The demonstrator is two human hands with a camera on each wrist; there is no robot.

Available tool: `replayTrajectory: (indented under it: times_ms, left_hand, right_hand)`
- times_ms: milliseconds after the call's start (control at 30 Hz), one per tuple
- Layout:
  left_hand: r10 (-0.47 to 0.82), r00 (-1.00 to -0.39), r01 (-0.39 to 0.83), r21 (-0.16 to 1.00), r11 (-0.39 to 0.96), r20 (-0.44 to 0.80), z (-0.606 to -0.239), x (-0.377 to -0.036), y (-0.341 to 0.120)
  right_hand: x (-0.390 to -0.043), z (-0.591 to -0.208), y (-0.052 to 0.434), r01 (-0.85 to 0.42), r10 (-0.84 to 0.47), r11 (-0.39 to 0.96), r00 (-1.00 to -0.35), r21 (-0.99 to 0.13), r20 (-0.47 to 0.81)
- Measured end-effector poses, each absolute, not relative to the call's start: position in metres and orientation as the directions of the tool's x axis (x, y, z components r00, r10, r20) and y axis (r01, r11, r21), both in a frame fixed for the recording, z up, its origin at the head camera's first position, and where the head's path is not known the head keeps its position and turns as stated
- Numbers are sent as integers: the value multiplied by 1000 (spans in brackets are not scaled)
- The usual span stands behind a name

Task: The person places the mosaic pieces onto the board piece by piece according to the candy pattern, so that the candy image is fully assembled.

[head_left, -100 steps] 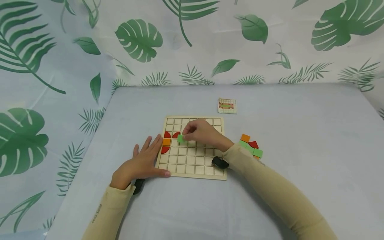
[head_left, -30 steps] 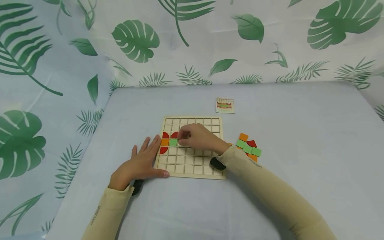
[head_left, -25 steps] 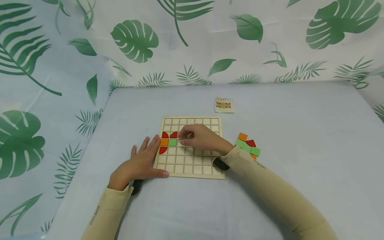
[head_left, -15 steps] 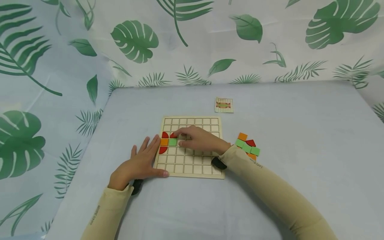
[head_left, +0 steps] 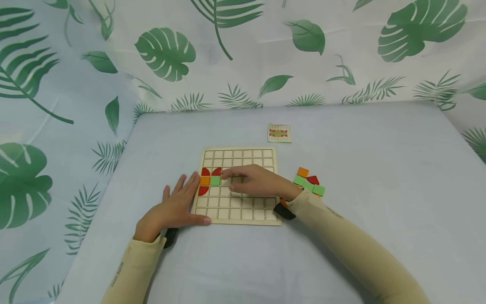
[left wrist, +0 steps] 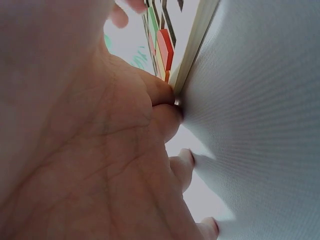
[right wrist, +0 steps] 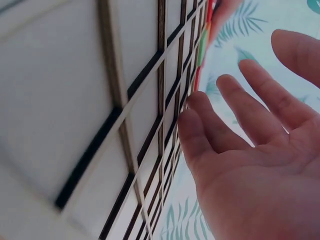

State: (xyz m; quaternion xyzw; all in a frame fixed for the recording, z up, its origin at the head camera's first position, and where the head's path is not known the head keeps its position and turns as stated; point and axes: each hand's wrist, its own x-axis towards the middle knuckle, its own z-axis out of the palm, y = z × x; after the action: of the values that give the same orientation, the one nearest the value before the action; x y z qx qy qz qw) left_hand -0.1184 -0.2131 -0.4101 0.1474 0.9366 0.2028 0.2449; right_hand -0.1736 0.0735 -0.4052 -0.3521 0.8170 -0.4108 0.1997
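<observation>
The left hand (head_left: 172, 209) lies flat on the counter (head_left: 379, 177), its fingers straight and pressed against the left edge of the wooden grid board (head_left: 243, 158); this grip is released and holds nothing. The right hand (head_left: 258, 183) hovers low over the middle of the board with relaxed fingers, also empty. The green square tile (head_left: 215, 180) sits in its cell just beside the orange tile (head_left: 205, 180), with two red curved pieces (head_left: 211, 172) above and one red piece (head_left: 203, 190) below. The loose pieces (head_left: 308, 182) wait at the right of the board, and the small pattern card (head_left: 279, 133) lies behind it.

I think the risk is the right sleeve or the fingers brushing the placed tiles and pushing them out of their cells. If the left hand lets go, the board may slide on the smooth cloth
</observation>
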Motion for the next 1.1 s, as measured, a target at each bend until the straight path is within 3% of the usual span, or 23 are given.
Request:
replayTrajectory:
  times_ms: [533, 1100]
  left_hand:
    - [385, -838, 192, 451, 872, -387, -414, -120, -216]
    - [394, -838, 196, 465, 863, -378, -415, -120, -217]
  right_hand:
    - [-162, -402, 112, -292, -682, 425, -726, -857, -91]
    - [-174, -389, 171, -321, -595, 504, -802, -802, -53]
